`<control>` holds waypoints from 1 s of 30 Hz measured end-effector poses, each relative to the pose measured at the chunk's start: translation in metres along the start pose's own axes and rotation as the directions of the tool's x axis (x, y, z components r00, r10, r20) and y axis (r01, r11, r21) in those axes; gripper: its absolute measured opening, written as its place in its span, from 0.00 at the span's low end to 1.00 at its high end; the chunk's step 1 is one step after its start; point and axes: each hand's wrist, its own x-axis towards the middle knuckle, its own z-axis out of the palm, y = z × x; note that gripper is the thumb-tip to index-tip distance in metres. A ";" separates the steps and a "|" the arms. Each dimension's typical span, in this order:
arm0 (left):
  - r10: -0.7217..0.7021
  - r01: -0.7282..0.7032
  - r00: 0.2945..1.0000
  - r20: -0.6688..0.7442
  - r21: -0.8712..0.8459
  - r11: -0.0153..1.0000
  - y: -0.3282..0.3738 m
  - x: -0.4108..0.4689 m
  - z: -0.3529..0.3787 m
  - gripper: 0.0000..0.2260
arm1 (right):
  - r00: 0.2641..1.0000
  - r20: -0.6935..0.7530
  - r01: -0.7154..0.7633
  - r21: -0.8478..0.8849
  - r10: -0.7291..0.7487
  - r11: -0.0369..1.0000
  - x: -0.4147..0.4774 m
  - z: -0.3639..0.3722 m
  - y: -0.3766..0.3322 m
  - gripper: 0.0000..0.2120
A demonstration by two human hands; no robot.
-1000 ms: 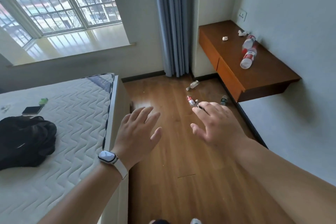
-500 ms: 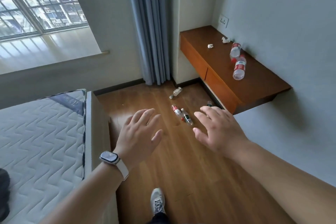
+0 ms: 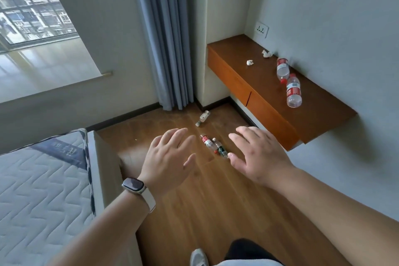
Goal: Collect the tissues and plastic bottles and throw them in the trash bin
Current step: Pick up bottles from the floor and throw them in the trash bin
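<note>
On the wooden floor lie a red-labelled bottle (image 3: 207, 142), a green-labelled bottle (image 3: 220, 150) touching it, and a clear bottle (image 3: 202, 118) nearer the curtain. Two red-labelled bottles (image 3: 282, 69) (image 3: 293, 92) lie on the wall-mounted wooden desk (image 3: 259, 88), with two crumpled tissues (image 3: 250, 62) (image 3: 266, 53) beside them. My left hand (image 3: 168, 157), wearing a watch, and my right hand (image 3: 259, 153) are held out empty above the floor with fingers spread, either side of the floor bottles. No trash bin is in view.
A bed with a quilted mattress (image 3: 41, 183) fills the left. A grey curtain (image 3: 166, 34) hangs in the corner, with a window (image 3: 32, 8) to its left. A wall socket (image 3: 262, 29) sits above the desk. My shoe (image 3: 198, 257) shows at the bottom edge.
The view has moved forward and turned right: the bottles and desk are closer, and less of the bed shows. Both hands stay open and spread.
</note>
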 end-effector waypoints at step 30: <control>0.156 -0.135 0.972 0.175 -0.130 0.982 -0.129 0.338 0.186 0.16 | 0.967 0.167 -0.224 0.172 0.195 0.959 0.300 0.146 0.174 0.23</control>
